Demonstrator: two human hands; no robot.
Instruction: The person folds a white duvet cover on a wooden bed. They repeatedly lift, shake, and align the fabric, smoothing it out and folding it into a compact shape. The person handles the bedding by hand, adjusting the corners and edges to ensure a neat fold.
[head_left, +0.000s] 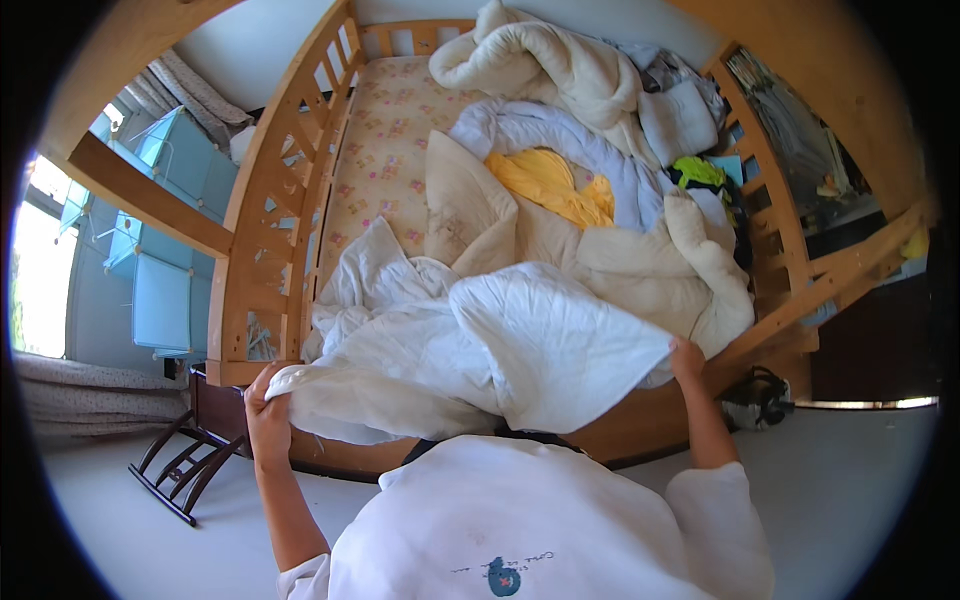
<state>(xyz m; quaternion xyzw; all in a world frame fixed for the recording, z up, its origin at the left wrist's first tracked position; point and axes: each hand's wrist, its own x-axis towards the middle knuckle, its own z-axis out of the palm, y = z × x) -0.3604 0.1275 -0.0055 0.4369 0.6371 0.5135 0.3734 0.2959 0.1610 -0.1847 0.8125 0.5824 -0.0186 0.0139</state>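
Observation:
A white quilt (555, 337) is stretched across the near side of the bed, between my two hands. My left hand (268, 405) grips its left corner beside the bed's end post. At the right, my right hand (687, 360) pinches another corner. Beyond the white quilt lie a rumpled cream quilt (637, 262), a yellow cloth (551, 180) and a pale lavender quilt (532, 124). The patterned mattress (390, 142) shows at the left, printed with bears. A thick cream comforter (540, 64) is heaped at the far side.
Wooden bed rails (281, 180) rise at the left, with more slats (765, 180) at the right. A dark wooden chair (195, 457) stands near my left arm. A black bag (757, 401) sits on the floor at the right. Light blue cube shelves (161, 300) stand by the window.

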